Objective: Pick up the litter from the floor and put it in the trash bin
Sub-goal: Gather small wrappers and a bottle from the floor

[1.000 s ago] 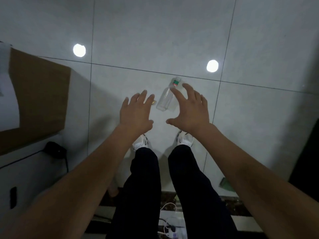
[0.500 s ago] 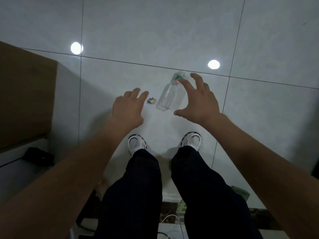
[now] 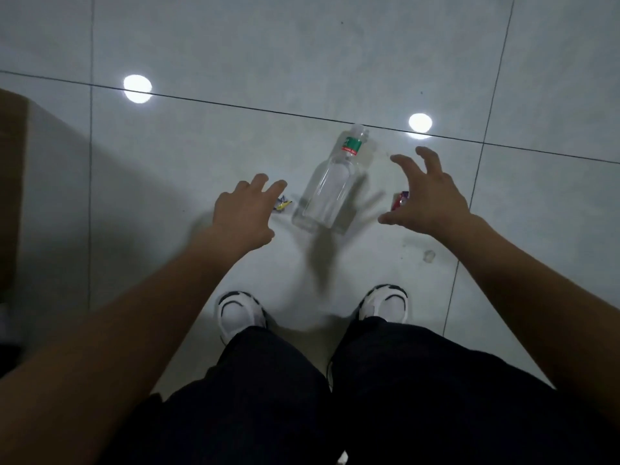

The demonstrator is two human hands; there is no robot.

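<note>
A clear plastic bottle [image 3: 330, 185] with a green and red neck label lies on the pale tiled floor [image 3: 255, 41], neck pointing away from me. My right hand [image 3: 427, 193] hovers just right of it, fingers spread and curved, holding nothing. A small red wrapper [image 3: 398, 200] peeks out at that hand's left edge. My left hand [image 3: 244, 214] reaches out left of the bottle, fingers extended, empty. A small blue and yellow wrapper [image 3: 282, 204] lies by its fingertips. No trash bin is in view.
My two white shoes [image 3: 236, 313] and dark trouser legs stand just below the bottle. A brown board or box [image 3: 11, 182] sits at the left edge. A small pale scrap [image 3: 428, 256] lies on the floor below my right wrist.
My right hand has shifted right, off the bottle, uncovering the red wrapper. My left hand has moved over the small blue wrapper. The view has tilted down, showing both shoes.
</note>
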